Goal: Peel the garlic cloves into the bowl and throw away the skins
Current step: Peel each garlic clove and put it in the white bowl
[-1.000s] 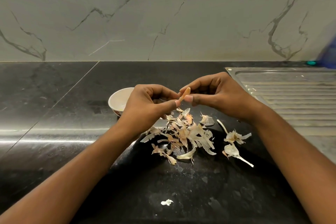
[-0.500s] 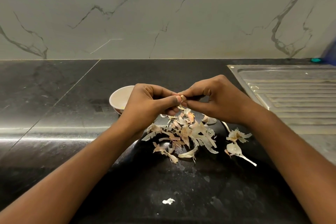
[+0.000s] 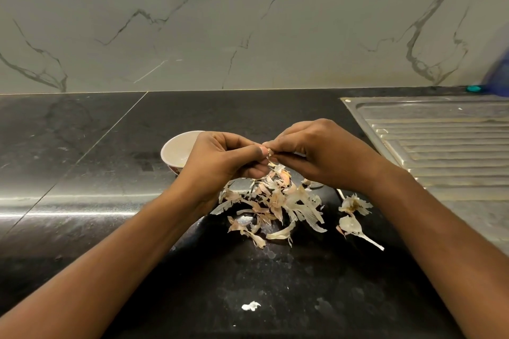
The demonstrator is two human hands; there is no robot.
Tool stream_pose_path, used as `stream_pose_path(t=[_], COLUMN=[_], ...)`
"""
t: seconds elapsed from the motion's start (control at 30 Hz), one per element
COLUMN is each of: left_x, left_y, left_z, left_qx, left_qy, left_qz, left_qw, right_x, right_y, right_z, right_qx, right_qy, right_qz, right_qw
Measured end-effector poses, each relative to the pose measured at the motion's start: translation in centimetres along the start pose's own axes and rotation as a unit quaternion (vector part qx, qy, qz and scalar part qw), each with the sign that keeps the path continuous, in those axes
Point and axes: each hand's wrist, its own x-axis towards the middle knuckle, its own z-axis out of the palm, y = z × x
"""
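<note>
At frame centre, the left hand (image 3: 220, 162) and right hand (image 3: 325, 157) meet, both pinching a small papery garlic clove (image 3: 269, 153) above a pile of pale dry garlic skins (image 3: 275, 201) on the black stone desk (image 3: 110, 146). A white round bowl (image 3: 176, 147) sits just left of the left hand.

Glossy, seemingly stone counter (image 3: 82, 173); papery skins (image 3: 275, 201)

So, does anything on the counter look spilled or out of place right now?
Yes: garlic skins lie scattered in a loose pile on the black counter, right of the bowl, below the left hand and right hand, which pinch a garlic clove. One small white scrap lies apart, nearer the camera. Nothing looks damaged.
</note>
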Motion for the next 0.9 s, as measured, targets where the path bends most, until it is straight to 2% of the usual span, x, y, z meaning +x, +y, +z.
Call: stream_pose_path(t=[0.33,0.47,0.7,0.9], left_x=[-0.2,-0.2,-0.1,-0.3], left_y=[-0.3,-0.4,0.0,0.3], left_z=[0.4,0.7,0.6,0.4], left_qx=[0.063,0.071,0.030,-0.053], left_qy=[0.027,0.025,0.015,-0.010], left_qz=[0.041,0.046,0.024,-0.021], left_qw=[0.997,0.996,0.999,0.998], right_x=[0.2,0.1,-0.1,-0.3], right_y=[-0.6,-0.2,0.3,0.8], right_z=[0.2,0.1,0.1,-0.1], right_qx=[-0.006,0.039,0.099,0.066], right_qy=[0.009,0.019,0.033,0.028], right_qz=[-0.010,0.017,0.048,0.041], right_qw=[1.000,0.999,0.993,0.997])
